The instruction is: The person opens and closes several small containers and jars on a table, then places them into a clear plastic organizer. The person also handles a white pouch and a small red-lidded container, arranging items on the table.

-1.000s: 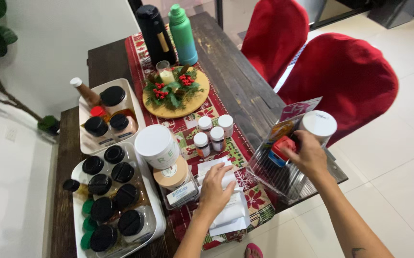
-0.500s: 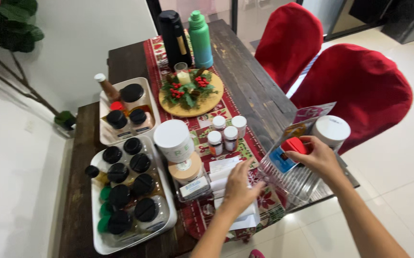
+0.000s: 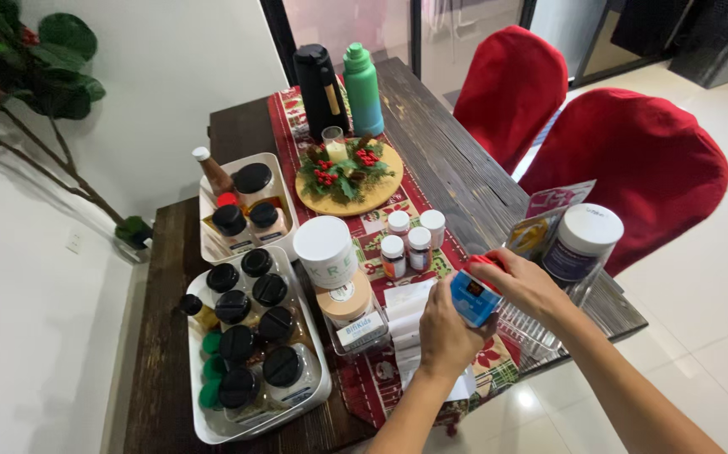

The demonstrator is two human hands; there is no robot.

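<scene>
Together, both hands are gripping a small blue box (image 3: pixel 472 298): the left hand (image 3: pixel 445 329) is curling around its near side, the right hand (image 3: pixel 525 284) is closing over its far end, above a clear bin (image 3: pixel 540 336).

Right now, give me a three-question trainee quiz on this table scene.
1. True or false: both hands hold the small blue box.
2. Which stands nearer the wall: A, the green bottle, or B, the white-lidded jar?
3. Fill in: the tray by the left hand holds jars with ____ lids.

Key: 1 true, the right hand grips it too. 2 A. 3 black.
</scene>
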